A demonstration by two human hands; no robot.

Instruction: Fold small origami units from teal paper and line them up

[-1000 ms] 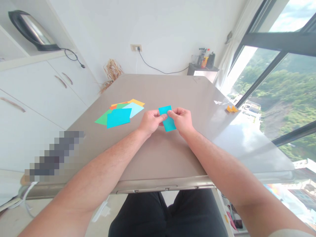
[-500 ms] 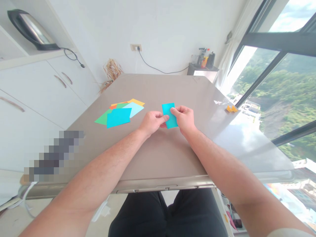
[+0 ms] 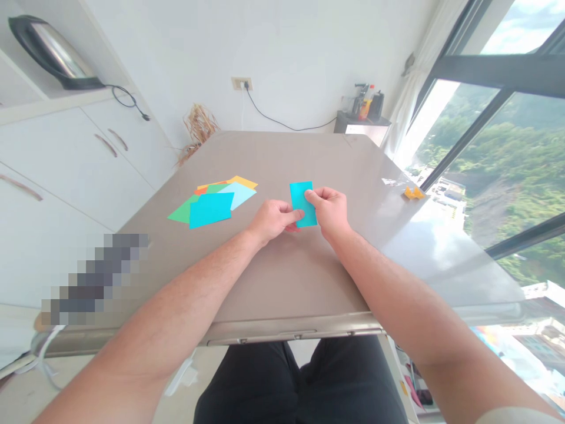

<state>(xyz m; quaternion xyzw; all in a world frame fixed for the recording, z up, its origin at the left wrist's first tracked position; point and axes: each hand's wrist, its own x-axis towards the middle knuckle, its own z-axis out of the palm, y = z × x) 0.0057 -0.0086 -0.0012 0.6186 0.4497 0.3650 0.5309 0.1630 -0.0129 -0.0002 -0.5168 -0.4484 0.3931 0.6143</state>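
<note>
Between my hands, over the middle of the table, is a small upright rectangle of blue paper (image 3: 302, 199). My left hand (image 3: 274, 221) pinches its lower left edge, the thumb lying on the front. Near the upper right edge, my right hand (image 3: 331, 209) grips the same paper, thumb also on the front. The fingers behind the paper are partly hidden. To the left lies a spread of paper sheets: a blue sheet (image 3: 210, 210) on top, a pale blue sheet (image 3: 241, 195), a green sheet (image 3: 180, 211) and a yellow-orange sheet (image 3: 244, 182).
The grey-brown table (image 3: 282, 277) carries a small yellow folded piece (image 3: 414, 193) and white scraps (image 3: 388, 182) by its right edge. A blurred-out dark object (image 3: 99, 277) is at the left edge. Windows (image 3: 507, 147) stand on the right, cabinets (image 3: 66, 176) on the left.
The blue paper is held slightly more upright, and my left thumb sits a little lower on it. Both hands keep their grip; the view has shifted slightly.
</note>
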